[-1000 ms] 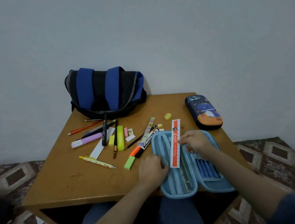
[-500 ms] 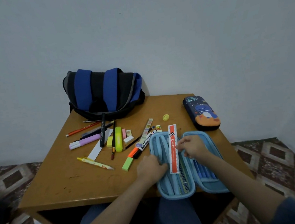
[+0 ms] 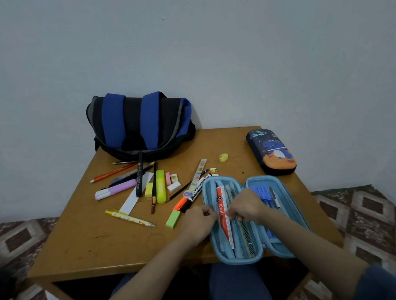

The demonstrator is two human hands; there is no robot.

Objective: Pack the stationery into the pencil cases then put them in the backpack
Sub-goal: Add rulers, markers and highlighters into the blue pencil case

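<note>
A person sits at a wooden surface (image 3: 90, 236) set against a pale wall. A black-and-blue backpack (image 3: 139, 124) stands at the far edge, toward the left corner. An open blue case (image 3: 239, 261) lies at the near edge toward the right corner, its two halves spread flat and its near end hanging past the edge. A closed dark case (image 3: 272, 151) printed with a dinosaur lies along the right edge, near the far corner and apart from the open one.

The left hand (image 3: 197, 220) has its fingers curled at the open case's left rim, just beside a red-and-white ruler (image 3: 222, 211); whether it pinches the rim or the ruler cannot be told. The right hand (image 3: 247, 205) pinches the ruler's right edge between thumb and fingers. The ruler lies lengthwise in the case's left half, and blue pens (image 3: 258, 192) fill the right half.

Loose stationery is scattered between the backpack and the open case: a white strip (image 3: 136, 193), a black marker (image 3: 140, 176), a purple highlighter (image 3: 117, 189), a yellow-green highlighter (image 3: 161, 186), a red pencil (image 3: 113, 173), an orange marker (image 3: 182, 203) touching the case's left rim, and a yellow pen (image 3: 129, 218). A green eraser (image 3: 173, 219) lies just beside the left hand. A yellow sharpener (image 3: 223, 157) sits alone between the backpack and the dark case.
</note>
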